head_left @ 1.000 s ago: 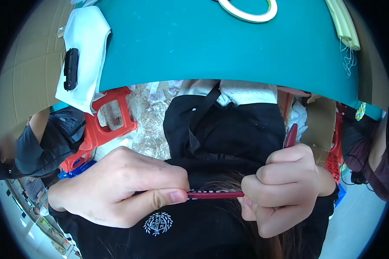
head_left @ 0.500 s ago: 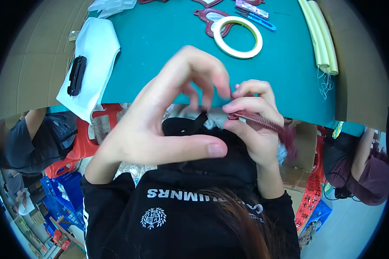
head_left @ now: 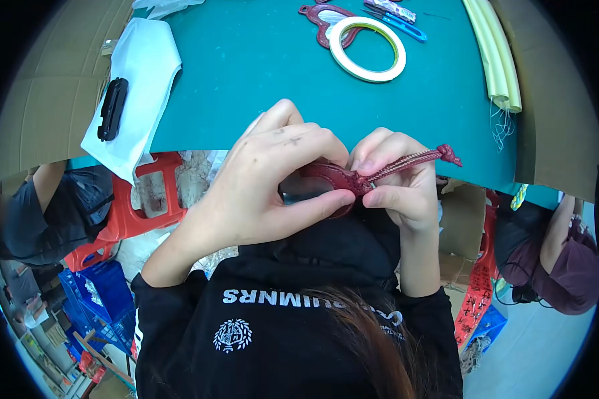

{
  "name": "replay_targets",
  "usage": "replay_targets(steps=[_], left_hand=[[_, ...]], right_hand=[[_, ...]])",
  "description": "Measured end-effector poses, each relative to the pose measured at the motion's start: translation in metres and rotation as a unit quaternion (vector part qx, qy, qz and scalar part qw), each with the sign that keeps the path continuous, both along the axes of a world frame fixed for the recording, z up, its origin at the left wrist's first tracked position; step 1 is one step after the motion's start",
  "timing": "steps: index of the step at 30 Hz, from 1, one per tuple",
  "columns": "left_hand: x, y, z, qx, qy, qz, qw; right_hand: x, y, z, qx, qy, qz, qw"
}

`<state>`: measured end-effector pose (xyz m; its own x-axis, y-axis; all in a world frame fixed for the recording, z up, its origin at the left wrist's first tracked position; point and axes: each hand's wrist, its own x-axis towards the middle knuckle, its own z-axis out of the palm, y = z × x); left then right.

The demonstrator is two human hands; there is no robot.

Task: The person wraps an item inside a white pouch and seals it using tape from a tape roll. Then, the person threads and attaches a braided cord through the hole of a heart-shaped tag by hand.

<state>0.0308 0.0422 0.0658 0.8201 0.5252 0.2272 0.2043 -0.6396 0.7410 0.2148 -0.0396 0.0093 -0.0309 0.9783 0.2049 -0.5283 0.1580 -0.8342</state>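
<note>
A dark red leather heart-shaped tag [head_left: 338,174] is held just in front of my chest, partly hidden by my fingers. My left hand [head_left: 273,176] is closed on its body, thumb below and curled fingers above. My right hand [head_left: 399,174] pinches the narrow end, where a dark red braided cord [head_left: 406,160] is looped through. The cord passes over my right fingers, and its knotted end sticks out to the right. A similar dark red heart tag [head_left: 324,26] with a pale middle lies on the table, partly under a roll of tape [head_left: 337,58].
On the green table [head_left: 259,66] lie blue thread snips [head_left: 406,28], a white sheet with a black plastic part [head_left: 113,110], and pale yellow rolls [head_left: 492,53] with loose threads. Cardboard borders both sides. Red stools [head_left: 170,193] and other people [head_left: 60,213] are at the sides.
My left hand was open and apart from the piece; it has closed on the heart tag beside my right hand. The cord end swung up and to the right.
</note>
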Motion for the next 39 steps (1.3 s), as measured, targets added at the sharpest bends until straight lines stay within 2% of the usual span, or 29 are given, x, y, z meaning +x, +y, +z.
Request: replay_targets(steps=[7, 14, 18, 19, 22, 25, 26, 29, 34, 35, 38, 39], left_hand=[[0.001, 0.002, 0.008, 0.036, -0.021, 0.001, 0.999], [0.006, 0.003, 0.013, -0.020, -0.041, -0.017, 0.999], [0.008, 0.000, 0.016, -0.036, -0.020, -0.011, 0.999], [0.008, -0.001, 0.018, -0.036, -0.019, -0.011, 0.999], [0.007, -0.006, 0.029, 0.034, 0.092, 0.004, 0.995], [0.005, -0.007, 0.030, 0.022, 0.075, -0.014, 0.997], [0.003, -0.007, 0.030, 0.015, 0.066, -0.023, 0.997], [-0.001, -0.007, 0.028, -0.023, 0.049, -0.043, 0.998], [-0.003, -0.009, 0.022, -0.096, -0.025, -0.100, 0.990], [-0.003, -0.009, 0.020, -0.092, -0.018, -0.096, 0.991], [-0.004, -0.004, 0.020, -0.182, -0.035, -0.192, 0.964], [-0.005, -0.002, 0.023, -0.176, -0.021, -0.180, 0.968]], right_hand=[[0.001, 0.001, 0.005, 0.025, 0.018, 0.021, 0.999], [-0.006, 0.002, 0.001, 0.066, 0.028, -0.019, 0.997], [-0.008, 0.003, 0.002, 0.062, 0.078, -0.028, 0.995], [-0.007, 0.003, 0.007, 0.060, 0.045, -0.033, 0.997], [-0.001, 0.002, 0.014, 0.055, -0.020, -0.041, 0.997], [0.010, 0.011, 0.010, 0.152, -0.131, -0.022, 0.979], [0.010, 0.014, 0.011, 0.157, -0.124, -0.019, 0.980], [0.012, 0.015, 0.018, 0.231, -0.209, -0.004, 0.950], [0.002, 0.003, 0.020, 0.262, -0.184, -0.010, 0.947], [0.000, -0.001, 0.026, 0.238, -0.193, -0.010, 0.952], [-0.004, -0.004, 0.044, 0.208, -0.187, 0.001, 0.960], [0.001, -0.004, 0.050, 0.200, -0.237, 0.045, 0.950]])
